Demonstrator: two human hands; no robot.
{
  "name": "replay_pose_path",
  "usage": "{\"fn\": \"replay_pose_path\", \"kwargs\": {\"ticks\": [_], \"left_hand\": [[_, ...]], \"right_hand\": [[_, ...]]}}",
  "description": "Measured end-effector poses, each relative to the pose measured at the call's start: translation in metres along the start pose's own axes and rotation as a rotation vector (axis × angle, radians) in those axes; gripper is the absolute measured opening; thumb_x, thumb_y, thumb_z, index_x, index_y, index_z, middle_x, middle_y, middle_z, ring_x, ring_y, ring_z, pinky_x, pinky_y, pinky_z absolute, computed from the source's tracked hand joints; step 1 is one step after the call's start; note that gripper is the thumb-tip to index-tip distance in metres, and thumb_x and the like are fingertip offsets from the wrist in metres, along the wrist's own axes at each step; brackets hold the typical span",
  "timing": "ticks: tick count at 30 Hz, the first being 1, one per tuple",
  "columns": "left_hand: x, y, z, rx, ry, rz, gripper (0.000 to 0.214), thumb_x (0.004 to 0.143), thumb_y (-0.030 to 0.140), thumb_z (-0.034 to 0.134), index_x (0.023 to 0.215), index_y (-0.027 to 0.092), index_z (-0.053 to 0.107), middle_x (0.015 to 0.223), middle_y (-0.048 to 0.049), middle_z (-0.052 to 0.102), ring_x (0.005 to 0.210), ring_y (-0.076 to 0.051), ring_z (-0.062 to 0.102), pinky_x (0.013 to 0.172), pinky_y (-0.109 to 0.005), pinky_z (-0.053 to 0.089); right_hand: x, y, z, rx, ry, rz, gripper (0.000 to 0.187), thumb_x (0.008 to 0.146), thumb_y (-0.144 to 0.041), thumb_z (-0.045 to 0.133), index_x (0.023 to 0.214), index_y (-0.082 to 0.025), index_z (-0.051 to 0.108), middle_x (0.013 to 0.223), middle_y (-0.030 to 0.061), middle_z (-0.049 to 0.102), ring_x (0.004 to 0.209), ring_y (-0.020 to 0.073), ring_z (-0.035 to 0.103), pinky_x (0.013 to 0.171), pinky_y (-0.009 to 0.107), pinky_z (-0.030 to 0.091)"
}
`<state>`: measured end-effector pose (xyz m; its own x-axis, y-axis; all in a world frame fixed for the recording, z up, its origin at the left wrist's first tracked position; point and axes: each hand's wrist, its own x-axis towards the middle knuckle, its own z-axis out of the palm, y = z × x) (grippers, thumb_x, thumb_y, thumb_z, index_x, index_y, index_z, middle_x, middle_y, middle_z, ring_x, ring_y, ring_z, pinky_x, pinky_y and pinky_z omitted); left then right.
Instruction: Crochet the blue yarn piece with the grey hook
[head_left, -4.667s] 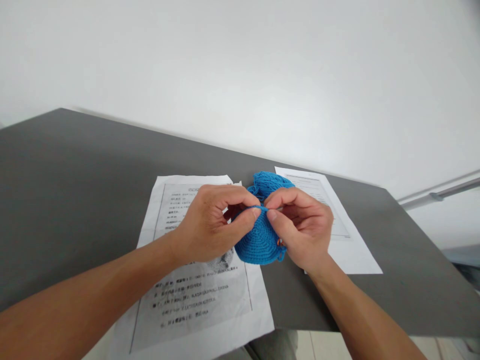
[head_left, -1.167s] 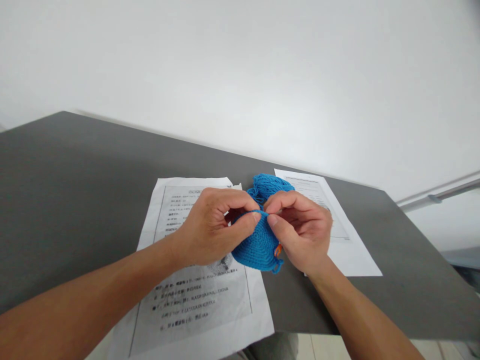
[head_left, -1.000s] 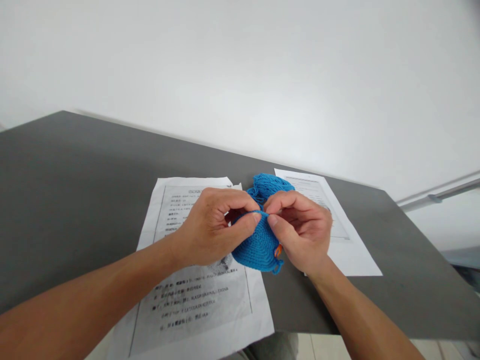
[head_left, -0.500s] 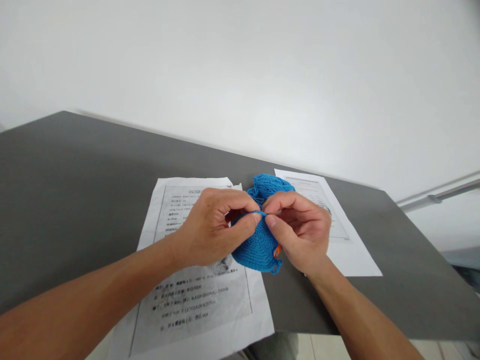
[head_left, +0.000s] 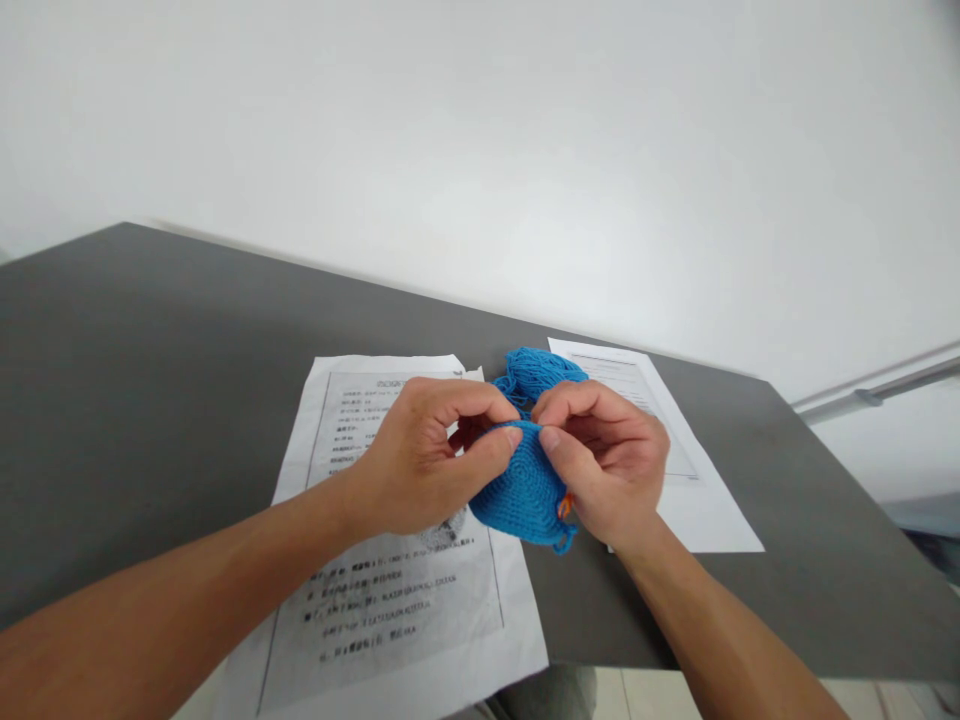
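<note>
Currently both hands pinch the blue crochet piece above the surface.
Left hand and right hand are closed on the top rim of the crochet round, held over the near printed sheet; blue yarn ball sits just behind, second sheet toward the right edge.

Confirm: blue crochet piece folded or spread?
Spread: the crochet piece shows its rounded stitched face, with left hand and right hand pinching its top edge.
</note>
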<state>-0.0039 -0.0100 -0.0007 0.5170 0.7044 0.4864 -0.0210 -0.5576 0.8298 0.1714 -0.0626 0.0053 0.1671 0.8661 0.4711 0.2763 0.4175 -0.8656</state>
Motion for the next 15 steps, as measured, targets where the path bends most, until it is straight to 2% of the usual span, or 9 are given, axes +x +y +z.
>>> {"fn": "replay_pose_path", "kwargs": {"ticks": [15], "left_hand": [[0.0025, 0.0004, -0.0002, 0.080, 0.006, 0.085, 0.023, 0.089, 0.010, 0.060, 0.068, 0.013, 0.070, 0.059, 0.0047, 0.059, 0.056, -0.006, 0.048, 0.055, -0.017, 0.038]], "right_hand": [[-0.0004, 0.0025, -0.0009, 0.047, -0.033, -0.029, 0.012, 0.074, -0.013, 0.071, 0.069, -0.023, 0.069, 0.065, -0.0008, 0.066, 0.061, 0.0147, 0.060, 0.051, 0.026, 0.045]]}}
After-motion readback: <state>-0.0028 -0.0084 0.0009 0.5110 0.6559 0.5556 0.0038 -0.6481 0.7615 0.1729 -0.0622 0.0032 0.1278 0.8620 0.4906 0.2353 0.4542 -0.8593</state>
